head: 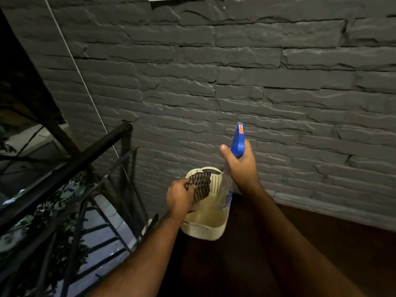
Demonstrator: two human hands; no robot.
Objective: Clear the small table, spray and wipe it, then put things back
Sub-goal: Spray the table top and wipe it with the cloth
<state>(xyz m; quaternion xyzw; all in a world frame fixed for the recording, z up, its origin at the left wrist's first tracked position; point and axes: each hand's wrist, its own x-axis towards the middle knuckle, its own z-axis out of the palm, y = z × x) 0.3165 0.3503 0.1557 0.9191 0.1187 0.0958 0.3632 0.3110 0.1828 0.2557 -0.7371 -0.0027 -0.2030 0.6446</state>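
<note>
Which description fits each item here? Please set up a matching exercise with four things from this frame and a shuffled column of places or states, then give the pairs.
Things:
1. spray bottle
2. striped cloth
3. cream basket
4. black railing

States or places:
A. stands on the dark floor by the stone wall
B. gripped in the right hand, blue head up
C. runs along the left side of the view
D. held by the left hand over the basket

Pairs: 1-B, 2-D, 3-A, 4-C
</note>
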